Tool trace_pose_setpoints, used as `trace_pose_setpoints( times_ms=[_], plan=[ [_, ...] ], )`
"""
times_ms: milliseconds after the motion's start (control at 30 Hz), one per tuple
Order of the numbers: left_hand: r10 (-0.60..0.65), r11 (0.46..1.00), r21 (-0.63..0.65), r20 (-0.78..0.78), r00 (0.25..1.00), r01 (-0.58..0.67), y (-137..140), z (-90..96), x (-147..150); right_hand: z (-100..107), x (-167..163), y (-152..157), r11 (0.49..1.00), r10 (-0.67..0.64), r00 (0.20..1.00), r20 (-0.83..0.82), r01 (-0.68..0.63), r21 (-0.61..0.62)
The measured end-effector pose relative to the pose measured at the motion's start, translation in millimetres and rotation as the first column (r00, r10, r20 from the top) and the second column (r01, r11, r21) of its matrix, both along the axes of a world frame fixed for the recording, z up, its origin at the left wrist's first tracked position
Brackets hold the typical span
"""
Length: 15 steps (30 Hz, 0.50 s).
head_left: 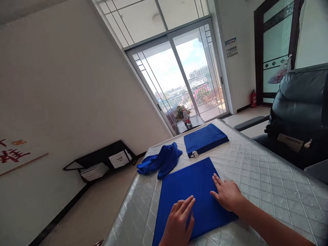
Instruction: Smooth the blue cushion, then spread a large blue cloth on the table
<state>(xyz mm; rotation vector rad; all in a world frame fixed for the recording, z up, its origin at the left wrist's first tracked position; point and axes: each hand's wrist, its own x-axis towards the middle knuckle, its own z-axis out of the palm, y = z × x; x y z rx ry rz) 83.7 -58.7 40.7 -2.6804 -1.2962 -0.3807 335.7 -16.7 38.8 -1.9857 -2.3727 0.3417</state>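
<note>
Spread flat in front of me is a blue cloth (188, 184) with straight edges. My right hand (227, 193) rests on its right edge, fingers stretched out and thumb apart. Over the cloth's near left part is my left hand (180, 217), fingers extended and thumb apart, with nothing in it; whether it touches the cloth I cannot tell. Just beyond lies a neat stack of folded blue cloths (205, 138) with a white tag at its near corner. A crumpled blue cloth (164, 159) sits left of the stack, touching the flat cloth's far left corner.
Everything lies on a quilted silvery mattress-like surface (256, 164). A black leather chair (299, 106) stands close on the right. Past the far edge, a small dark table (192, 123) holds a bottle (186, 117) and a plant. A black shelf (102, 160) with boxes is by the left wall.
</note>
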Motion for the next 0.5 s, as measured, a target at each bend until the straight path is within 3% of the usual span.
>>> trace_pose_setpoints(
  times_ms=[100,233,333,500],
  plan=[
    [0.011,1.000,0.025,-0.048,0.999,-0.010,15,1.9,53,1,0,-1,1.000,-0.003,1.000,-0.015,0.003,-0.003],
    [-0.013,1.000,0.019,-0.058,0.998,0.014,47,-13.1,108,-2,0,0,0.999,0.044,0.998,0.046,-0.044,0.000],
    [-0.010,1.000,0.010,-0.054,0.998,0.011,62,-30.4,122,-3,0,3,0.997,0.076,0.995,0.063,-0.076,-0.008],
    [-0.013,1.000,0.007,-0.052,0.999,0.014,67,-50.4,115,-6,-2,4,0.998,0.063,0.994,0.092,-0.061,-0.028]
  ],
)
